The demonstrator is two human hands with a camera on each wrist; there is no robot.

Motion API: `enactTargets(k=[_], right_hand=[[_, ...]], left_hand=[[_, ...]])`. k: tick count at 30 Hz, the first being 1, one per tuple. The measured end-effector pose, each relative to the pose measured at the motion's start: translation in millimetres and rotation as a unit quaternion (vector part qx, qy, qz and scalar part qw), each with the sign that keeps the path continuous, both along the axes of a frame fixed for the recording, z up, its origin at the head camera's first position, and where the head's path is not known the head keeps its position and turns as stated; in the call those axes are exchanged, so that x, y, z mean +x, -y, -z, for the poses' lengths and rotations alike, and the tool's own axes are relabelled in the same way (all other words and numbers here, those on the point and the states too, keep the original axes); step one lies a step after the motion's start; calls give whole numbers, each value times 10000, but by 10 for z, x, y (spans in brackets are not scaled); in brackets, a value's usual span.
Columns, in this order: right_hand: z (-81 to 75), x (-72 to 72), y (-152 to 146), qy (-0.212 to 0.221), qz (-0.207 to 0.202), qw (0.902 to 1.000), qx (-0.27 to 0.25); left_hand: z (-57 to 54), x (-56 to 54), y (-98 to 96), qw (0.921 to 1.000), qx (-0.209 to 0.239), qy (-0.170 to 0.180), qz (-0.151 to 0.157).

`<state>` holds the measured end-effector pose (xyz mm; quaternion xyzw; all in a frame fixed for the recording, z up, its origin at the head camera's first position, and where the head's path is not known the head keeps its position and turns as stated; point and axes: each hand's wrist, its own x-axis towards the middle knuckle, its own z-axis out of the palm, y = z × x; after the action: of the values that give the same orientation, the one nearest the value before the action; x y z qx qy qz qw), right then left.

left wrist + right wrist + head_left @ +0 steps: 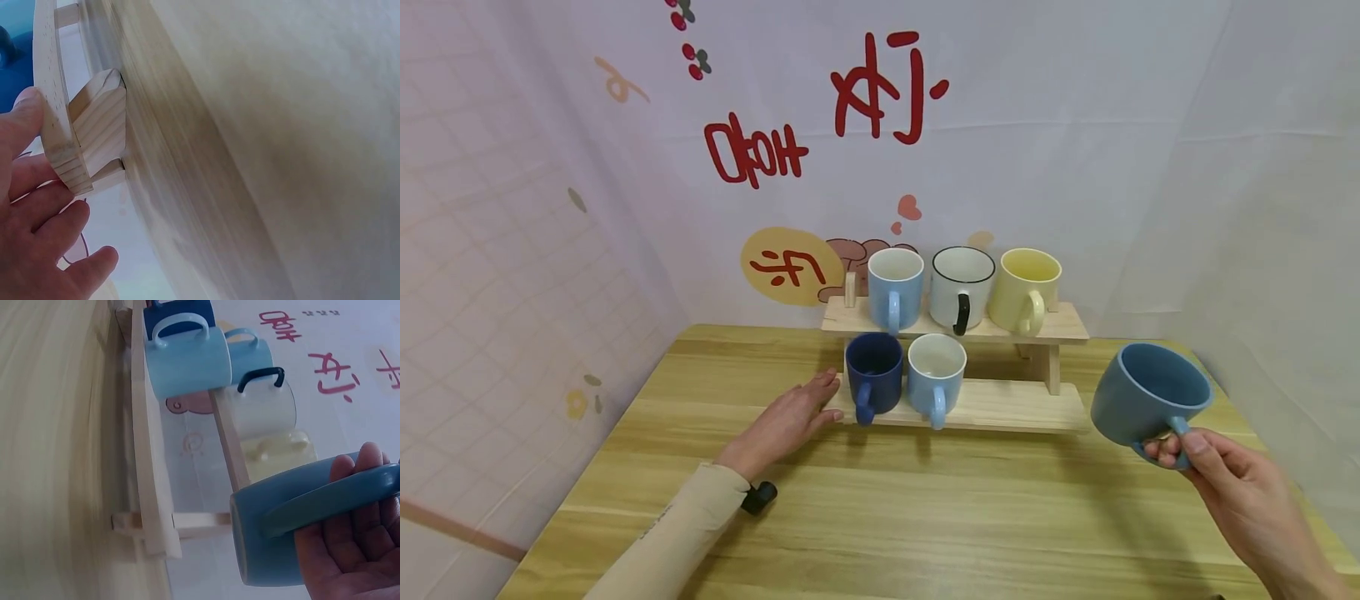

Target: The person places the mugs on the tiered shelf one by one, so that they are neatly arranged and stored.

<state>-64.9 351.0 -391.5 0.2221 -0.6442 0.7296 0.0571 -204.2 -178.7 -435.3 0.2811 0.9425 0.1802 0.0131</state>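
My right hand (1247, 483) grips a dusty-blue mug (1138, 398) by its handle, right of the shelf and raised over the table. The mug tilts, its mouth up toward the head camera. My left hand (793, 417) rests at the left end of a two-tier wooden shelf (1015, 406); the left wrist view has its thumb and fingers (59, 228) touching the lower board's end (69, 165). Beside that hand on the lower board stand a navy mug (874, 375) and a light-blue mug (936, 375) with a white inside.
The upper board (1063, 327) carries another light-blue mug (895, 287), a white mug (961, 287) with black rim and handle, and a pale-yellow mug (1024, 292). The shelf stands on a wood-grain table (940, 517) against a printed cloth backdrop (1060, 150).
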Motion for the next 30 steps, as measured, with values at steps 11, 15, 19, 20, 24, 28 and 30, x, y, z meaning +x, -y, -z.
enactTargets(k=[11,15,19,20,24,28,30], right_hand=[[-83,-135,340,188,-180,9992,289],[-97,-188,441,175,-299,9988,347],[-105,-229,542,230,-223,9977,592],[-103,-238,565,245,-180,9973,672],[-75,-279,653,304,-69,9958,857],[-38,-300,733,321,11,9938,1063],[-19,-307,779,351,75,9922,1192]], left_hand=[[-2,14,-3,9999,-4,85,-92],[-3,12,-6,9999,-35,73,-92],[-6,11,-8,9999,-42,56,-87],[-7,11,-7,9999,-47,66,-95],[-9,15,-6,9999,-23,59,-80],[-10,18,-10,10000,25,53,-53],[-8,18,-11,10000,37,57,-52]])
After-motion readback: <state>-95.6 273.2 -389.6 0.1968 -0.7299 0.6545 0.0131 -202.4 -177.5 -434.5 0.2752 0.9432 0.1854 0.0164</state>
